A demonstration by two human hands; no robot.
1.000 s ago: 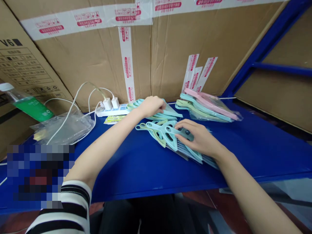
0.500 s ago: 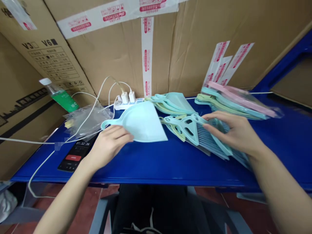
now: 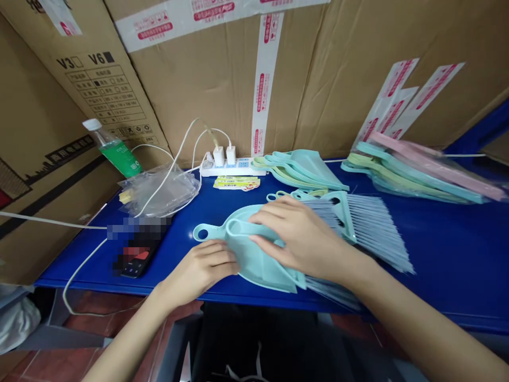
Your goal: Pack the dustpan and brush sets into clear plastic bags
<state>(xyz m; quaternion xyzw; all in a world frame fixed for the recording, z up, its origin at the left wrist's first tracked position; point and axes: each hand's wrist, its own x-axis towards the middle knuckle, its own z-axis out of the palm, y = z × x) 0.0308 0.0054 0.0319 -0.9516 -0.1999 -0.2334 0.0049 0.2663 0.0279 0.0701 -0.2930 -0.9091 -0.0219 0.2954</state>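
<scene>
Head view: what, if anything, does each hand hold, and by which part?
The right hand holds a brush by its handle; the left hand a dustpan at the near edge.

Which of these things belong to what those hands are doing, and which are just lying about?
Seemingly in the job:
light-blue dustpan, touched by the left hand
light-blue brush, held in the right hand
loose brushes beyond
stacked dustpans
plastic-wrapped pile

Probably just lying about:
phone
green-labelled bottle
power strip
clear plastic bags (untouched, though possibly related)
</scene>
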